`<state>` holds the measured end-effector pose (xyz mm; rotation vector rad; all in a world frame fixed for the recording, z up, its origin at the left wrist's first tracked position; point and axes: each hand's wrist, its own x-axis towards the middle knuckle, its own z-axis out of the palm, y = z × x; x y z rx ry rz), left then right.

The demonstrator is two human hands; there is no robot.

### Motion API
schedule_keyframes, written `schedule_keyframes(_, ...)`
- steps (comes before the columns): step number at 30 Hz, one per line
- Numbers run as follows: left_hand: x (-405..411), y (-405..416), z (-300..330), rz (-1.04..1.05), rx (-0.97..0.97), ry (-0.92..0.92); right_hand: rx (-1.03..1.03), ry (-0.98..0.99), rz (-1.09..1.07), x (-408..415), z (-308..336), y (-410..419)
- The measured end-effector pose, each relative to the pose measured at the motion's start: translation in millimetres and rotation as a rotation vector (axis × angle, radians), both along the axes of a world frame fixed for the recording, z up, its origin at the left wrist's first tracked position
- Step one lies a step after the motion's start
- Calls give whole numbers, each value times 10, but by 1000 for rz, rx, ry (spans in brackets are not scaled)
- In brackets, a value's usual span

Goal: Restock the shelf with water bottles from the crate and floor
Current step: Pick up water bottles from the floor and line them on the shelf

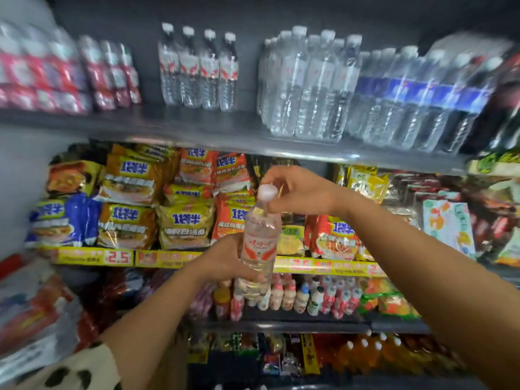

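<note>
Head view shows you holding one clear plastic water bottle with a red-and-white label point(260, 243) upright in front of the noodle packets. Your left hand point(225, 260) wraps its lower body; your right hand point(292, 192) pinches the neck just under the white cap point(265, 191). The dark metal top shelf point(197, 128) sits well above. Lifting by the neck alone, you risk a slip. Swinging in wide, you could topple the four matching bottles point(198, 71) or the taller clear ones beside the gap.
</note>
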<state>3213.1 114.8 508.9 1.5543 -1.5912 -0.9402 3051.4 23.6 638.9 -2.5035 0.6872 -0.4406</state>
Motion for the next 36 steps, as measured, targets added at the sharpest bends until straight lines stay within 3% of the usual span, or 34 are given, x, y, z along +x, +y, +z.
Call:
schedule_keyframes(4,98,23,551,46,-91,5,49,15,89,-3,405,65)
schedule_keyframes(13,422,114,1559,114,-162,-76,-63,-30,179,411,1270,112)
schedule_keyframes(23,1483,-110,2561,263,-288,-150,-235,-126,138,1572,2239,-127)
schedule_keyframes(31,2434,-763,2598,286,-291,-75,-180,-155,40,2611,2277,-860)
schedule_keyframes(36,2841,-1165,2425,287,-249,-102,-143,-73,-12,3196,2118,-1374)
